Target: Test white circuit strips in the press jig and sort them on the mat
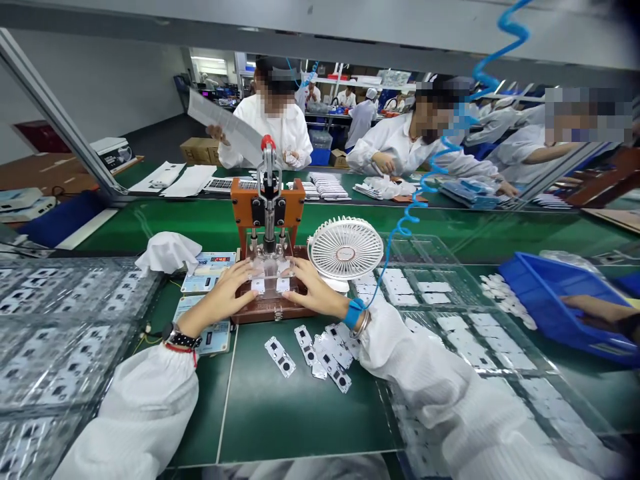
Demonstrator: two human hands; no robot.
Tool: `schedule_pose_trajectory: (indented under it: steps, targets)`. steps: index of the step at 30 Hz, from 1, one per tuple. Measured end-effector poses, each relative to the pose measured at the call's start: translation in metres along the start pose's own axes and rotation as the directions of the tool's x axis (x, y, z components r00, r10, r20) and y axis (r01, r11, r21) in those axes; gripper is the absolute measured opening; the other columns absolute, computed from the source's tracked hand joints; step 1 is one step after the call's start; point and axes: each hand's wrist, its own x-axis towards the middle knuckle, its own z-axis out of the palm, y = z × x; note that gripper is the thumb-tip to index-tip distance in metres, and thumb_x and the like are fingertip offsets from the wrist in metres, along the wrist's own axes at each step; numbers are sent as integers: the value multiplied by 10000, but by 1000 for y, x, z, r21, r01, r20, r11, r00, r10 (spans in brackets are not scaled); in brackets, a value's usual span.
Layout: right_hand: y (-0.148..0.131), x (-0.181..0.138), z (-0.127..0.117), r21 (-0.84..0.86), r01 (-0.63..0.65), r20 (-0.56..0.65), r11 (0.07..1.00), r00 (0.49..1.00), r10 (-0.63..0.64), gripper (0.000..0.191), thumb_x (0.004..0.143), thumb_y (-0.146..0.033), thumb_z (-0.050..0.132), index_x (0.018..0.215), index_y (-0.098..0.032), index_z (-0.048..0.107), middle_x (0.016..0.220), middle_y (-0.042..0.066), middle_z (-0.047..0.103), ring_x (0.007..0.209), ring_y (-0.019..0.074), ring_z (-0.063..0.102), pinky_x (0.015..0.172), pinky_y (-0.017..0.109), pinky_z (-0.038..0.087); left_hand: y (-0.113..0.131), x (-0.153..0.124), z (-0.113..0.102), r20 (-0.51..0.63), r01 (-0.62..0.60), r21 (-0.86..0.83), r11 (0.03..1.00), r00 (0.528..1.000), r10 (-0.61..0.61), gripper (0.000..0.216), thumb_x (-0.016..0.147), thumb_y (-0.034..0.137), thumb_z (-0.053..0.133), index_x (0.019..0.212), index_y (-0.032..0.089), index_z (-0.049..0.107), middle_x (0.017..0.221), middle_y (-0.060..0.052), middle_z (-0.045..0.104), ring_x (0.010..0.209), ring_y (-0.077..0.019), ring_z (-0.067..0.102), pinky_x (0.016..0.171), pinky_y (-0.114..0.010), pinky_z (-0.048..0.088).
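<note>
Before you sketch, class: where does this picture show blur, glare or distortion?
Head view: left-side trays look smeared, while the left hand and right hand look sharper; head view: pale reflections streak the trays' clear plastic; head view: the left frame post leans, perhaps partly lens distortion.

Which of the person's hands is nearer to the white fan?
Right. The right hand is close to the white fan, on the right side of the press; the left hand is farther away, on the press's left side.
</note>
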Motion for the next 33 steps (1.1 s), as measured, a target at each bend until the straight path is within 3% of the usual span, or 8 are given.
schedule_pose_trajectory:
  steps: [6,13,20,25,30,33]
  targets:
    - [6,6,-1,11,13,27,1000,1000,-13,425,865,-419,600,1207,-176,534,1370,136,432,1322,251,342,1095,478,302,2,1,3,8,37,28,999,999,-37,431,925,399,447,1310,213,494,1449,-87,415,1385,-284,256,1115,-531,208]
    - [6,7,-9,1,39,125,999,991,-39,344,931,-330,504,1241,-190,554,1511,123,265,1394,257,239,1124,495,247,9,-2,2,-2,28,75,997,1000,-28,434,945,396,425,1333,206,469,1443,-83,426,1380,-282,260,1111,-513,216]
    - [-17,6,-21,-16,-59,-166,998,985,55,281,866,-88,400,1025,-160,621,1302,133,521,1240,234,467,1046,451,380,28,15,10,38,6,167,986,999,-13,522,946,404,453,1418,200,367,1446,-91,423,1359,-296,303,1109,-467,228]
    - [-49,15,-55,-64,-135,-221,989,968,118,252,767,-31,398,771,-165,611,977,90,654,997,222,598,862,380,477,30,28,20,34,-39,248,968,999,32,462,932,428,501,1345,224,465,1406,-90,476,1322,-278,381,1102,-477,235]
    - [-72,51,-97,20,26,-485,999,874,-12,212,773,-75,431,823,-161,618,886,43,661,842,174,616,759,321,494,26,29,22,-26,-124,367,922,989,144,378,940,402,510,1266,214,537,1346,-102,536,1261,-258,459,1044,-438,320]
    - [-79,84,-114,101,124,-532,987,845,-52,199,770,-72,425,798,-158,603,807,17,645,774,154,621,743,315,508,29,30,16,26,-223,493,841,970,242,387,957,393,478,1264,167,542,1315,-133,559,1225,-270,499,1020,-426,341]
